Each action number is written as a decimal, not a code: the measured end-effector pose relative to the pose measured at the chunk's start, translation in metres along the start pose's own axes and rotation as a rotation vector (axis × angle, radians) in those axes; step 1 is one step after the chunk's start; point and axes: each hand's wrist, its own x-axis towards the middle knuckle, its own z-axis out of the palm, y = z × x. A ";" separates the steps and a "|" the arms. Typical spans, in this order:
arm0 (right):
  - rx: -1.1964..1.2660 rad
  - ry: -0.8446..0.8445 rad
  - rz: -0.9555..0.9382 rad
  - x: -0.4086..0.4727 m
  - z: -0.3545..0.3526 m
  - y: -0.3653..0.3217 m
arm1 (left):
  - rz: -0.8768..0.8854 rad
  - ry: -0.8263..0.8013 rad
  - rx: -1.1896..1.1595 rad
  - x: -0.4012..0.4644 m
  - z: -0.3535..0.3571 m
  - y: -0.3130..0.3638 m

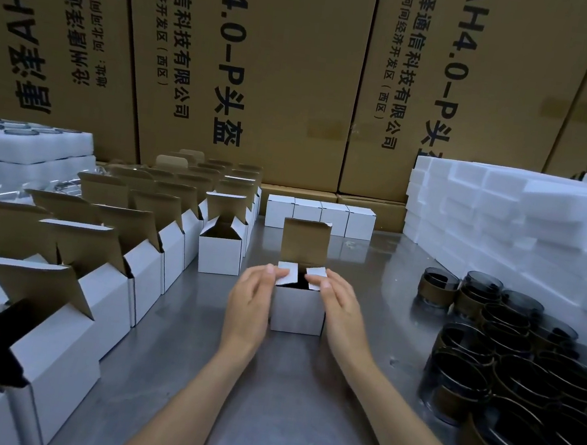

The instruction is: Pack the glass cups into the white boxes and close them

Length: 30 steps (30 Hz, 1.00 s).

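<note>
Pressing on the two small side flaps of a white box (298, 309), the left hand (251, 299) and the right hand (339, 303) sit on either side of it. Both hands have straight fingers, so they push and do not grab. The left flap (287, 273) and the right flap (316, 277) are bent down over the top. Something dark shows in the gap between them. The big brown lid (305, 240) of the box stands straight up at the back.

The box stands in the middle of the shiny grey counter (260, 404). To the left are rows of open white boxes (152, 260) with their brown lids up. Behind, against the brown cartons (267, 69), stand four closed white boxes (320, 217) in a line. To the right, many dark glass cups (526, 368) with brown bands are packed close together. Beyond them are stacks of white foam (529, 231). More white foam trays (22, 145) lie far left.
</note>
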 end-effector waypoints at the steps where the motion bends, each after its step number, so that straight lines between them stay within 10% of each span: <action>1: -0.006 0.010 -0.005 0.000 -0.001 0.000 | 0.007 0.004 0.018 0.001 0.000 0.000; 30: 0.241 0.058 0.024 -0.006 -0.006 0.008 | 0.176 -0.215 0.036 -0.007 0.002 0.002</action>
